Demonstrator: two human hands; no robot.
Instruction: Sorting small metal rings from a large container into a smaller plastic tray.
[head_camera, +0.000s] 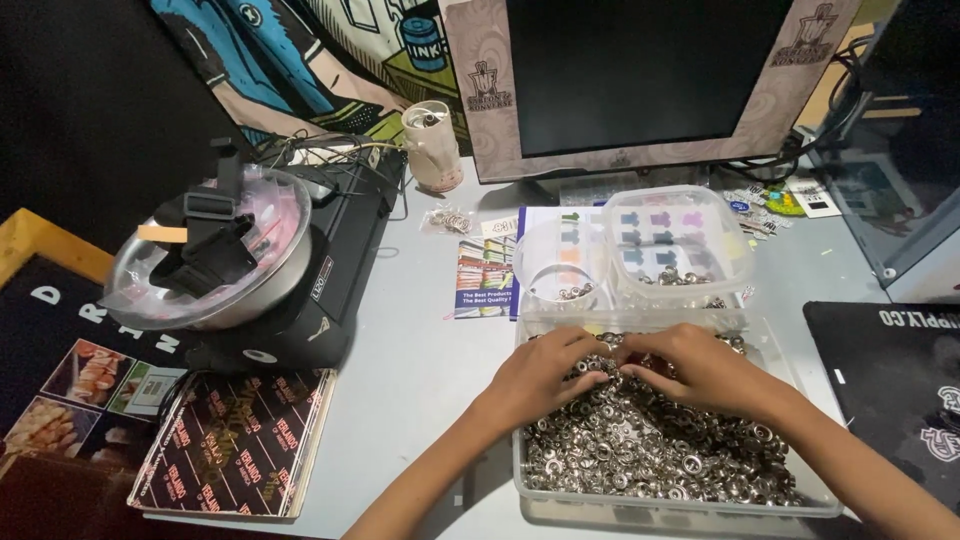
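Observation:
A clear rectangular plastic tub sits near the table's front edge, filled with several small silver metal rings. My left hand and my right hand both rest on the pile at the tub's far end, fingertips meeting around a few rings. Fingers of both hands are curled and pinched on rings. Just behind stand a round clear cup with a few rings in it and a square clear container holding several more.
A dark monitor stands at the back, with a drink can to its left. A metal bowl with black straps sits on a black device at left. Printed leaflets and a black mat lie nearby.

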